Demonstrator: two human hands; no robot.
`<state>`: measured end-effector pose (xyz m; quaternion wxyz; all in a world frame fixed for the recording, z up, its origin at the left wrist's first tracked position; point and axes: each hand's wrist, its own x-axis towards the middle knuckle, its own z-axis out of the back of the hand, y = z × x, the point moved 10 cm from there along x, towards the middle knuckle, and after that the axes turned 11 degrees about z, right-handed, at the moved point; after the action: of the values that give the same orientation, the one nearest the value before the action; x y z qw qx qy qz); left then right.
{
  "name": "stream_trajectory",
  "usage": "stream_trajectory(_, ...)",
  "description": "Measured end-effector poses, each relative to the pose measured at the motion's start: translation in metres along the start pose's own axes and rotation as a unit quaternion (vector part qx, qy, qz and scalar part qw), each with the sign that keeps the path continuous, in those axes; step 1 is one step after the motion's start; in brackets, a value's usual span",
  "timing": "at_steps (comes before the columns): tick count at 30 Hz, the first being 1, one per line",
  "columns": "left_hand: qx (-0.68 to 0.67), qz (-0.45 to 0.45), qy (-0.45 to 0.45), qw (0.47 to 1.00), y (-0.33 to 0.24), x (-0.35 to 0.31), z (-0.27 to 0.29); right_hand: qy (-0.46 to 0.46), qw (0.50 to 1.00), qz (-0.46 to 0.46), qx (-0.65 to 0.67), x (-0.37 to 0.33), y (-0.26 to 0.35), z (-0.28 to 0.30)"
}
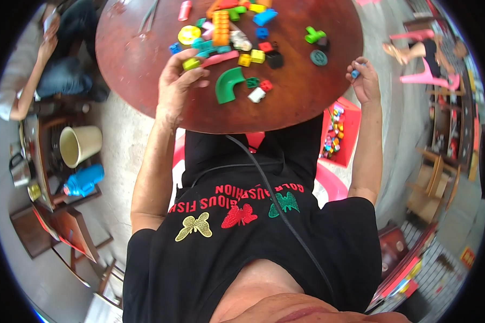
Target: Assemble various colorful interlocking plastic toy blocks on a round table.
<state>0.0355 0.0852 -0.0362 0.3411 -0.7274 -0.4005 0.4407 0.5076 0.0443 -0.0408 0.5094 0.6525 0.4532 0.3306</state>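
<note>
My left hand (177,81) is over the left part of the round brown table, thumb and fingers closed on a yellow-green toy brick (191,64). Just past the table's right edge is my raised right hand (367,83), its fingers curled around a small blue toy brick (355,74). Close to my left hand lie a pink strip piece (221,58) and a curved green track piece (230,85). A white brick (257,95), a red brick (266,85) and a dark green brick (252,82) rest right of the curve.
Across the table (145,81) spreads a pile of bricks, with an orange block stack (221,29) in it. A teal round piece (318,57) lies toward the right. Below the table edge stands a red bin (351,126) of bricks. Another person (48,59) sits at the left.
</note>
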Motion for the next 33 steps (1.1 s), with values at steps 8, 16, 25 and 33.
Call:
stream_trajectory(8,0.234,-0.174,-0.084,0.953,0.012,-0.018,-0.037,-0.173,0.98,-0.08,-0.056,-0.145,-0.09,0.222)
stream_trajectory(16,0.252,-0.218,-0.098,0.938,0.027,-0.014,-0.041,-0.095,0.948,-0.271,-0.14,-0.208,-0.22,0.233)
stream_trajectory(25,0.26,-0.193,-0.117,0.939,0.034,-0.004,-0.042,-0.172,0.969,0.096,-0.148,-0.026,-0.046,0.234)
stream_trajectory(33,0.278,-0.197,-0.092,0.936,0.031,-0.012,-0.043,0.076,0.847,0.271,-0.451,0.012,0.046,-0.004)
